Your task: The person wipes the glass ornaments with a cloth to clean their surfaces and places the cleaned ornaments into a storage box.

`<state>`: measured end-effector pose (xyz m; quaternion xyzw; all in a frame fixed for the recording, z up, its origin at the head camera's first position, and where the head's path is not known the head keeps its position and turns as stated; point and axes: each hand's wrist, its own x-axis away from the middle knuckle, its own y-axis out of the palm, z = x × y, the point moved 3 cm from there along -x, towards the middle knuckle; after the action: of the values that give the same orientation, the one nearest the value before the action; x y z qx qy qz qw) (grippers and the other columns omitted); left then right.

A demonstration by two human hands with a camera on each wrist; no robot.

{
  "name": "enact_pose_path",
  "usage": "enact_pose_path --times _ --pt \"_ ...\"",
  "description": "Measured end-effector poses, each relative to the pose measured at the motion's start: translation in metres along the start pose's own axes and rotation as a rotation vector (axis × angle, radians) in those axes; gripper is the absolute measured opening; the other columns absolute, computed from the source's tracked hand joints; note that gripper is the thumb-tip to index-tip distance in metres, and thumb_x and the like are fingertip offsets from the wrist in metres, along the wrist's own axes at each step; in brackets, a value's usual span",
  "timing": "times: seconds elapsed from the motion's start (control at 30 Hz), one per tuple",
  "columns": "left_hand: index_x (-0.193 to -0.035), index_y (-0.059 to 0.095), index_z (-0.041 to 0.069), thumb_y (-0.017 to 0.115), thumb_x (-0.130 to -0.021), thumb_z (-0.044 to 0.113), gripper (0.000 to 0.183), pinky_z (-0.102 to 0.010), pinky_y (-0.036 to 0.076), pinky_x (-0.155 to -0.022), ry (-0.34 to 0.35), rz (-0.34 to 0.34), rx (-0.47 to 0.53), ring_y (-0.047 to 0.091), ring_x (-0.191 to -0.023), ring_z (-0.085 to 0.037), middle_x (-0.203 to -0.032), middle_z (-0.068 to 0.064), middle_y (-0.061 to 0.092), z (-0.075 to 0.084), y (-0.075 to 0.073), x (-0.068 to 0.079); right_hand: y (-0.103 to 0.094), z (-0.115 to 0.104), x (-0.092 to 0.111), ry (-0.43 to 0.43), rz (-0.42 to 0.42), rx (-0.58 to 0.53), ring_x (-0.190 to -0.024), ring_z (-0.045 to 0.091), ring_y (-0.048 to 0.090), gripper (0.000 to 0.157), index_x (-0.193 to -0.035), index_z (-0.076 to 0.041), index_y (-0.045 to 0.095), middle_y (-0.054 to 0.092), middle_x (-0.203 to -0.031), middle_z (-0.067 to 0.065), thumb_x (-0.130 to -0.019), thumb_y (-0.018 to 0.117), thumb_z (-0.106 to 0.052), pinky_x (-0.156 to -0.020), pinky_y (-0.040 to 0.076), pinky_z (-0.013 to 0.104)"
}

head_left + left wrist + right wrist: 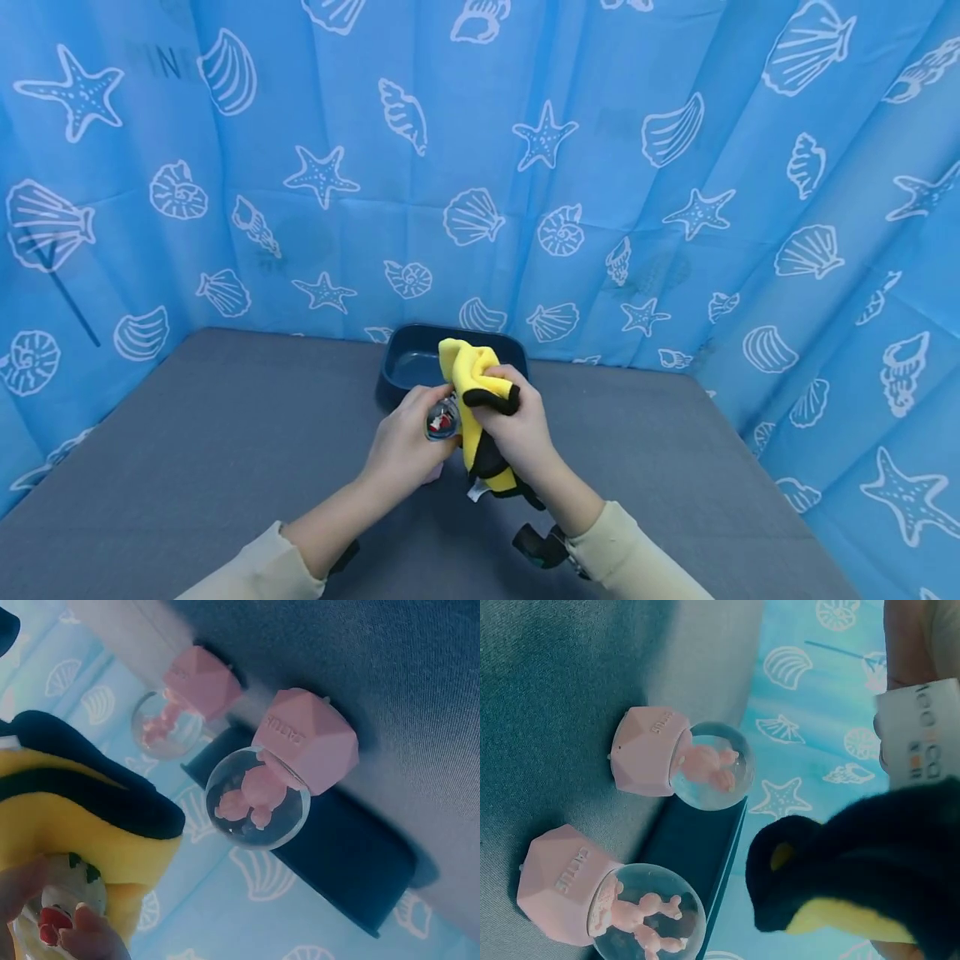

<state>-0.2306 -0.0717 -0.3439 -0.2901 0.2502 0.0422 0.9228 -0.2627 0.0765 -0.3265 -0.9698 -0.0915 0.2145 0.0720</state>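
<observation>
My left hand [401, 437] grips a small clear snow globe [442, 419] with a red-and-white figure inside. In my right hand [525, 425] is a yellow cloth [471, 367] with black edging, bunched up and pressed against the globe's side. A white printed label [922, 735] hangs from the cloth. Below the hands, two snow globes with faceted pink bases stand on the table: one with a pink balloon-dog-like figure [259, 795], the other, a pink-based globe [199, 686], beside it. In the head view the hands almost wholly hide both.
A dark blue rectangular bin [416, 367] stands at the back of the grey table [247, 433], just beyond the hands. Behind hangs a blue curtain [465, 275] with white shells and starfish. Dark wrist-worn gear [542, 546] shows by the right sleeve.
</observation>
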Motion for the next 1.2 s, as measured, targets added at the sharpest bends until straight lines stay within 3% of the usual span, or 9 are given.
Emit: enact_pose_path --times 0.17,0.37,0.47,0.6,0.77,0.97,1.1,1.2 --pt "-0.127 0.058 0.001 0.077 -0.078 0.001 0.053 -0.029 0.055 -0.073 -0.055 -0.037 0.067 0.061 -0.094 -0.021 -0.111 -0.008 0.059 -0.002 0.000 0.000 -0.009 0.003 -0.001 0.041 0.068 -0.054 -0.089 0.026 0.059 0.026 -0.113 0.002 0.051 0.053 -0.108 0.017 -0.090 0.063 0.000 -0.076 0.053 0.038" --pt "-0.135 0.049 0.005 0.074 -0.084 0.004 0.057 -0.035 0.056 -0.079 -0.230 -0.112 0.350 0.061 -0.099 -0.025 -0.123 -0.014 0.055 -0.011 -0.004 0.001 -0.026 0.003 0.002 0.164 0.149 -0.148 -0.087 0.023 0.062 0.026 -0.110 0.000 0.051 0.056 -0.103 0.015 -0.088 0.064 -0.002 -0.074 0.054 0.036" --pt "-0.139 0.044 0.007 0.071 -0.087 0.005 0.058 -0.040 0.055 -0.080 -0.271 -0.127 0.457 0.064 -0.094 -0.023 -0.125 -0.015 0.054 -0.013 -0.009 0.002 -0.032 -0.001 0.005 0.154 0.124 -0.128 -0.083 0.023 0.062 0.023 -0.104 0.000 0.049 0.055 -0.099 0.013 -0.086 0.064 0.000 -0.072 0.054 0.034" --pt "-0.140 0.042 0.005 0.068 -0.089 0.004 0.057 -0.043 0.056 -0.077 -0.266 -0.145 0.514 0.065 -0.086 -0.021 -0.121 -0.016 0.053 -0.014 -0.014 0.002 -0.029 -0.007 0.009 0.017 -0.014 -0.054 -0.076 0.023 0.058 0.021 -0.096 0.002 0.047 0.048 -0.093 0.012 -0.083 0.063 0.005 -0.066 0.053 0.032" --pt "-0.138 0.041 0.001 0.066 -0.090 0.008 0.054 -0.042 0.055 -0.079 -0.248 -0.175 0.550 0.060 -0.088 -0.021 -0.116 -0.016 0.053 -0.013 -0.015 0.002 -0.019 -0.010 0.014 -0.225 -0.232 0.061 -0.076 0.021 0.053 0.022 -0.093 -0.001 0.049 0.048 -0.092 0.011 -0.079 0.063 0.010 -0.063 0.049 0.030" --pt "-0.135 0.042 0.001 0.060 -0.096 0.018 0.047 -0.034 0.051 -0.074 -0.340 -0.210 0.657 0.056 -0.081 -0.023 -0.110 -0.015 0.052 -0.019 -0.017 -0.001 -0.018 -0.010 0.016 -0.442 -0.320 0.051 -0.083 0.022 0.052 0.028 -0.091 -0.004 0.051 0.054 -0.094 0.015 -0.075 0.067 0.013 -0.067 0.048 0.031" --pt "-0.132 0.044 0.000 0.059 -0.097 0.026 0.046 -0.033 0.050 -0.073 -0.378 -0.232 0.667 0.057 -0.081 -0.025 -0.109 -0.015 0.053 -0.020 -0.018 0.001 -0.024 -0.007 0.017 -0.493 -0.360 0.019 -0.086 0.022 0.053 0.030 -0.089 -0.004 0.053 0.056 -0.092 0.015 -0.073 0.070 0.014 -0.070 0.049 0.032" --pt "-0.132 0.044 -0.001 0.058 -0.097 0.027 0.047 -0.032 0.051 -0.072 -0.379 -0.245 0.661 0.057 -0.081 -0.025 -0.111 -0.015 0.053 -0.019 -0.018 0.002 -0.033 -0.004 0.019 -0.459 -0.354 0.025 -0.083 0.019 0.053 0.029 -0.089 -0.004 0.052 0.054 -0.089 0.013 -0.073 0.068 0.015 -0.066 0.049 0.031"
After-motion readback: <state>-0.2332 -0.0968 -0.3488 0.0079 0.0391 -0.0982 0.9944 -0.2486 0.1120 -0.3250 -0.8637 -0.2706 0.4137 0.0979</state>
